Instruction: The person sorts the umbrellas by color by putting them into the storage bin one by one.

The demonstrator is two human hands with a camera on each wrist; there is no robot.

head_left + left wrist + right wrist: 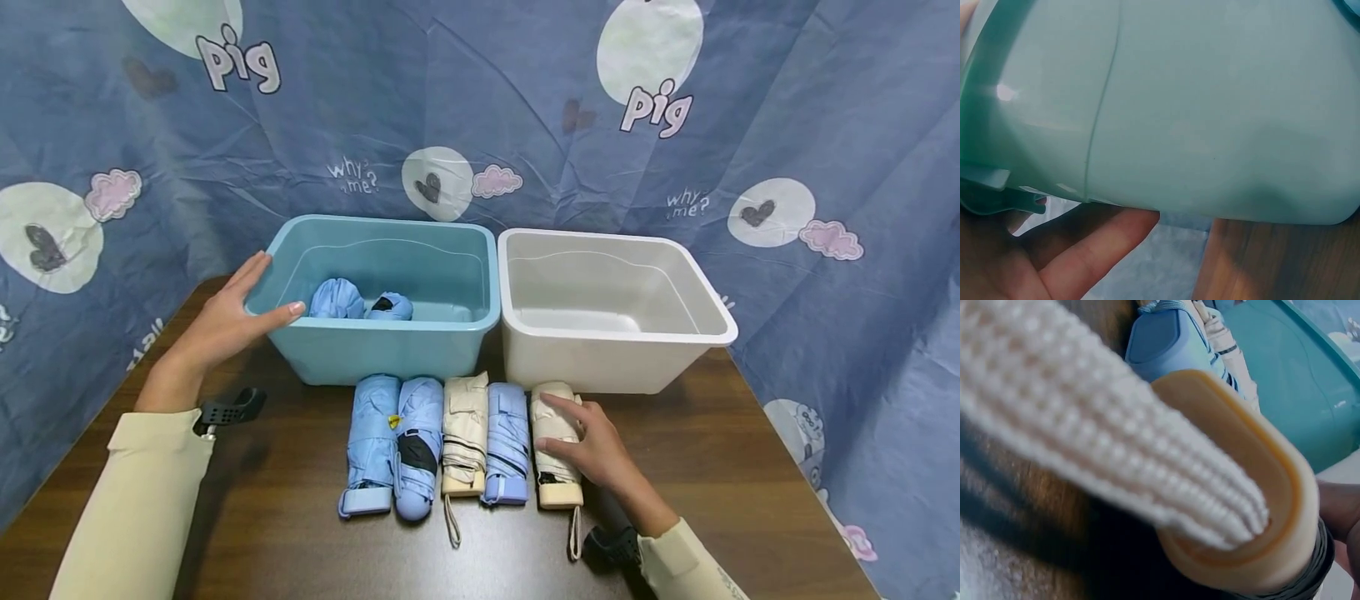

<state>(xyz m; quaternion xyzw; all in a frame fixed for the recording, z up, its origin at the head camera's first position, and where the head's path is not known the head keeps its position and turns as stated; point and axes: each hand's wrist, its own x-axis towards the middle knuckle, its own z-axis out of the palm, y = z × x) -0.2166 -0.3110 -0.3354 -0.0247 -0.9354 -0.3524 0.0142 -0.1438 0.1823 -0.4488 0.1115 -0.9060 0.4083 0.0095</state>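
Head view: the right hand (pixel 597 446), thumb and forefinger apart, rests over the cream umbrella (pixel 555 427) at the row's right end on the table (pixel 292 517); the left hand (pixel 225 323), fingers spread, touches the blue bin (pixel 375 352). Behind, the curtain (pixel 480 92) reads "pig" and "why me?"

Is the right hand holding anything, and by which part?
The right hand lies across the wrapped body of the rightmost beige umbrella; whether it grips cannot be told.
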